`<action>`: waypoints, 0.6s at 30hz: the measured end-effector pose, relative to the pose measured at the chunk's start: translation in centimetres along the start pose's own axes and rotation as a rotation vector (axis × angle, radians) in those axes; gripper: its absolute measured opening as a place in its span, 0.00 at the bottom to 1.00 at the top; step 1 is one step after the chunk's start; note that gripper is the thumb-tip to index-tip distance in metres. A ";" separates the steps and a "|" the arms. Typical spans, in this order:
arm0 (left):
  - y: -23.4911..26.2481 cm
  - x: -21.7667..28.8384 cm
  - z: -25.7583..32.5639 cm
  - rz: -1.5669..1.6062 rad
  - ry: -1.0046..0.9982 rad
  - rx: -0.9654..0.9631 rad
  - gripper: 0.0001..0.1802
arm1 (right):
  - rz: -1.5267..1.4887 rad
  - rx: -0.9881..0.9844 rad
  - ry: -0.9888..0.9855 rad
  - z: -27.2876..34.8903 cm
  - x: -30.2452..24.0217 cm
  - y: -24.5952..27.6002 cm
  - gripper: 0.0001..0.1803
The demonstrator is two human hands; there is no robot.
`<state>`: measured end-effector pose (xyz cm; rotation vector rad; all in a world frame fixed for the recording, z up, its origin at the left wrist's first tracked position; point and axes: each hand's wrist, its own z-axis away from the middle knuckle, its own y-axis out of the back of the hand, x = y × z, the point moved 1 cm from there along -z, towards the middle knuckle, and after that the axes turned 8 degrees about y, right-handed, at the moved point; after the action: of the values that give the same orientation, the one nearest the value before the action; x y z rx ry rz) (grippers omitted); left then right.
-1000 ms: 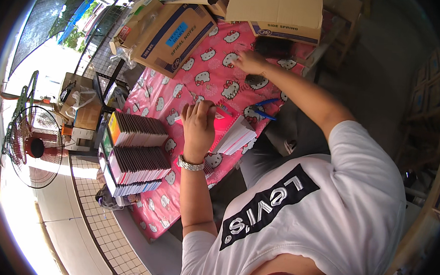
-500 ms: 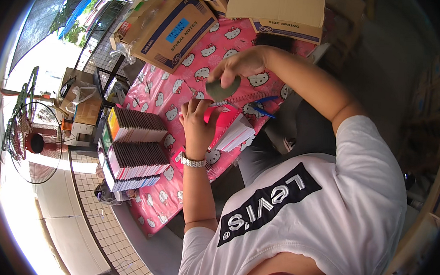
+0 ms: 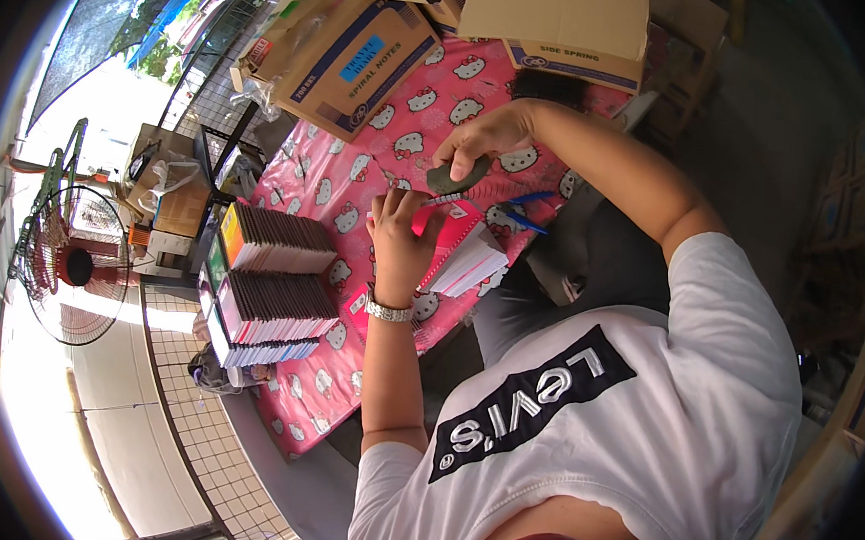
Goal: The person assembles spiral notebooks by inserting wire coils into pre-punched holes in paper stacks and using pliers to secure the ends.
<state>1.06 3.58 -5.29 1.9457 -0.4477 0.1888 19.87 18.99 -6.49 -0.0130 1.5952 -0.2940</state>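
A dark green, rounded pad-like piece [image 3: 454, 179] is in my right hand [image 3: 488, 141], its fingers closed around it with the thumb pressing on the near face. Just below its lower edge lies the pale spiral edge of a pink-covered notebook [image 3: 454, 230], which sits on a thick block of white pages [image 3: 472, 262]. My left hand [image 3: 402, 231] grips the notebook's left side, thumb over the cover and fingers curled beyond the edge. A thin pinkish coil [image 3: 497, 189] stretches right from the binding. Blue-handled pliers [image 3: 529, 214] lie beside it.
Several stacked rows of dark-spined notebooks [image 3: 279, 296] stand left on the pink patterned tablecloth [image 3: 314, 386]. Cardboard boxes [image 3: 360, 71] line the far side, one with open flaps [image 3: 553, 17]. A dark bristly item [image 3: 550, 86] lies near them. A fan [image 3: 79, 266] stands at far left.
My right hand has tilted the green piece, which now shows a narrower side close over the binding. My left hand stays on the notebook. The whole view has shifted slightly.
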 end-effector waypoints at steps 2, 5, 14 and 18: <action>0.1 0.4 -0.1 -0.005 -0.015 0.006 0.14 | -0.191 -0.029 0.113 0.8 0.2 -0.1 0.27; -0.1 0.8 -0.3 -0.005 -0.038 0.018 0.15 | 0.604 -0.039 -0.079 -0.6 0.8 0.9 0.26; -0.1 -1.2 0.1 0.068 -0.022 0.052 0.17 | -0.225 -0.038 0.241 0.1 -0.3 -0.5 0.28; 0.6 -1.6 -0.4 0.114 -0.004 0.070 0.17 | 0.674 -0.058 -0.064 -1.9 -0.1 1.5 0.26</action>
<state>-0.61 4.06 -5.14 1.9901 -0.5620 0.2775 18.29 20.80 -6.68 0.4572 1.4530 0.2749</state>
